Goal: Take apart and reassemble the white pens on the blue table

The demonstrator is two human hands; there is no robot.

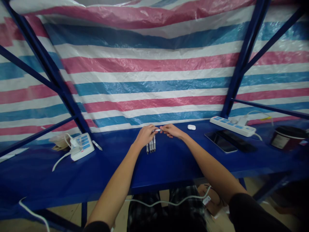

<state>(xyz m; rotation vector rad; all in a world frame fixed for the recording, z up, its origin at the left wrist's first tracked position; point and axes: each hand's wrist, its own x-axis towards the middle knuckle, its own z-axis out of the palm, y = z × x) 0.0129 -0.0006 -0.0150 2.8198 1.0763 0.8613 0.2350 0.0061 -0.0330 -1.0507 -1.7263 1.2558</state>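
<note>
Between my two hands, above the blue table [169,164], a short white pen-like piece [158,130] lies crosswise. The fingers of my left hand [146,133] pinch its left end. My right hand [171,131] has its fingers closed on the right end. Just below my left hand several white and grey pens [151,146] lie side by side, their dark ends toward me. The upper parts of these pens are partly covered by my left hand.
A white earphone case [191,127] sits to the right. Beyond it are a power strip [233,126], a dark phone [220,141] and a dark tub [287,138]. Leftward lie another power strip [83,146] and a white pen-like item [97,145]. Striped sheeting [154,71] hangs behind.
</note>
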